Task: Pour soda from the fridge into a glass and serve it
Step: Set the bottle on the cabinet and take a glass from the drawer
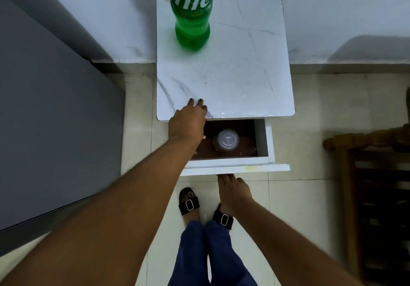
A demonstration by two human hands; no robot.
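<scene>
Both forearms reach down: the right hand (234, 193) hooks fingers under the drawer (235, 167) front, holding it open; the left hand (187, 122) lies flat, empty, bracing on the desk (233, 75) edge. Exposed inside stands a clear glass (226, 140). Farther back, the Sprite bottle (192, 13) waits upright.

We are seeing the drawer (264, 139) standing open, its right part free above the glass (226, 140); our left hand (187, 123) is covering its left side. The surface (233, 75) is lying bare except where the bottle (192, 19) is occupying the far left corner.
</scene>
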